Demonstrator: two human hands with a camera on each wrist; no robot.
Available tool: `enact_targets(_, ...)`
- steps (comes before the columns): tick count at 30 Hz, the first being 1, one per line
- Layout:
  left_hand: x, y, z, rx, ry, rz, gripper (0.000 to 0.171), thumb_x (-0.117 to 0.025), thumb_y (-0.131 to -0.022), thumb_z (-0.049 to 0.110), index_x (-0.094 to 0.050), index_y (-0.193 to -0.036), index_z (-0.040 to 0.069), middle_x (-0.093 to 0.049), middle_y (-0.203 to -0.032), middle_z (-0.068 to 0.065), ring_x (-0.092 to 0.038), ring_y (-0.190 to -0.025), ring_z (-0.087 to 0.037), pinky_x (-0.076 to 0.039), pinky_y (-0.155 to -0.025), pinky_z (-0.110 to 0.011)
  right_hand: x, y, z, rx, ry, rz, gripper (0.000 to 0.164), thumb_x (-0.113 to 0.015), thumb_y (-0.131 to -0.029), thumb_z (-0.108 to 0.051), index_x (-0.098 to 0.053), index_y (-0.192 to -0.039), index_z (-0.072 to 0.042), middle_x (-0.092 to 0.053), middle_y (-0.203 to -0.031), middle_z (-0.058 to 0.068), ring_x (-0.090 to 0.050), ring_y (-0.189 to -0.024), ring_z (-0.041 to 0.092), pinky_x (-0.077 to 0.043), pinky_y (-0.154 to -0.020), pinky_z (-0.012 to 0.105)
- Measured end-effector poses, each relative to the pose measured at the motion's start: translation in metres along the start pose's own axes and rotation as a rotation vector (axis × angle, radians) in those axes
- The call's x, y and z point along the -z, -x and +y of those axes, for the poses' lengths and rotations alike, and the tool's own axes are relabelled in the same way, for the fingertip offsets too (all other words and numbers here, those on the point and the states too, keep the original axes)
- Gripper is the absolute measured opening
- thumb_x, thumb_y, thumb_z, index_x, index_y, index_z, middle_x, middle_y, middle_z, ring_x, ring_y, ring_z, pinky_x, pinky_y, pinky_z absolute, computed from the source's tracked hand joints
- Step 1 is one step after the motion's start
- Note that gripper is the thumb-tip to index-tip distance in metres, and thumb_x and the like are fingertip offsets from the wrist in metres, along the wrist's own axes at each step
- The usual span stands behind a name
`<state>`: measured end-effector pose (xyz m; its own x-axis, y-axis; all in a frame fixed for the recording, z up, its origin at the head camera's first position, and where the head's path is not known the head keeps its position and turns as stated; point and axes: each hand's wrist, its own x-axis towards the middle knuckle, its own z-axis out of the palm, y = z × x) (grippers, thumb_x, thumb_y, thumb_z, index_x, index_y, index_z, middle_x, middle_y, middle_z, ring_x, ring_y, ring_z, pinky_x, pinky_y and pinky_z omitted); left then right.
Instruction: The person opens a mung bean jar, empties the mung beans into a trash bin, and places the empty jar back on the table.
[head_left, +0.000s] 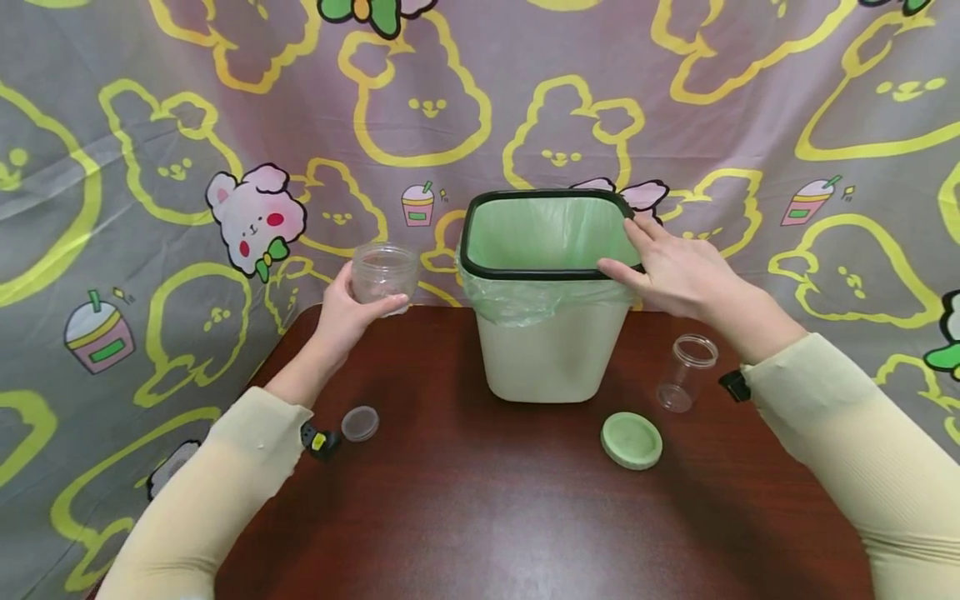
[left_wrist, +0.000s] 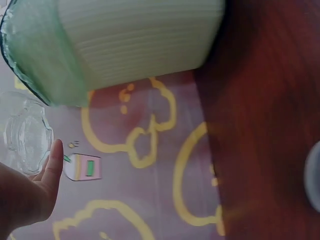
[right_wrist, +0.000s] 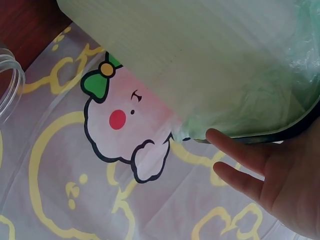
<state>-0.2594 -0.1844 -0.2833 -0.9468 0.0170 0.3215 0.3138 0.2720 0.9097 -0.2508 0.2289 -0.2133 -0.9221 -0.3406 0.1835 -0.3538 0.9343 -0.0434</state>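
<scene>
My left hand (head_left: 352,302) holds a clear, rounded plastic jar (head_left: 386,271) up off the table, left of the trash can, thumb across its lower front. In the left wrist view the jar (left_wrist: 30,135) looks see-through, with a wavy outline. At the trash can (head_left: 555,350), my right hand (head_left: 678,271) touches the black rim (head_left: 551,274) at its right front corner. The right wrist view has its fingers (right_wrist: 245,150) reaching straight along the outer side of the rim. A pale green bag (head_left: 555,233) lines the can and folds over its outside.
On the dark wooden table (head_left: 465,500) lie a small clear lid (head_left: 360,423) at left and a round green lid (head_left: 632,440) at right. A clear cylindrical jar (head_left: 684,375) stands below my right forearm. A patterned curtain (head_left: 300,100) hangs behind.
</scene>
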Motion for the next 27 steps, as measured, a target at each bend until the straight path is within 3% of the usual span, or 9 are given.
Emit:
enact_targets(7,0.003,0.011,-0.024,0.042,-0.037,0.016,0.074,-0.079,-0.08,0.015,-0.039,-0.141,0.002,-0.05,-0.13,-0.015,-0.047,-0.114,-0.024,-0.043,-0.091,-0.033,0.002,-0.002,-0.001,-0.016,-0.049,-0.052,0.084,-0.018,-0.099,-0.062,-0.016,-0.154,0.001,-0.008,-0.159,0.022,-0.019,-0.141,0.043,-0.027,-0.1,0.066)
enact_targets(16,-0.001,0.022,-0.045,0.113,-0.14,-0.028,0.093,-0.083,-0.076,0.018,-0.021,-0.144,0.001,-0.039,-0.137,-0.022,-0.04,-0.124,-0.034,-0.034,-0.101,-0.046,0.001,-0.003,-0.001,-0.031,-0.051,-0.063,0.084,-0.018,-0.099,-0.063,-0.014,-0.154,-0.001,-0.007,-0.159,0.021,-0.018,-0.142,0.043,-0.026,-0.101,0.066)
enact_targets(27,-0.009,0.029,-0.08,0.079,-0.236,-0.112,0.087,-0.083,-0.077,0.025,-0.029,-0.142,0.005,-0.047,-0.132,-0.018,-0.045,-0.122,-0.033,-0.038,-0.098,-0.046,0.001,-0.002,-0.002,-0.025,-0.043,-0.057,0.084,-0.018,-0.099,-0.062,-0.014,-0.154,0.001,-0.008,-0.159,0.022,-0.018,-0.142,0.042,-0.026,-0.101,0.065)
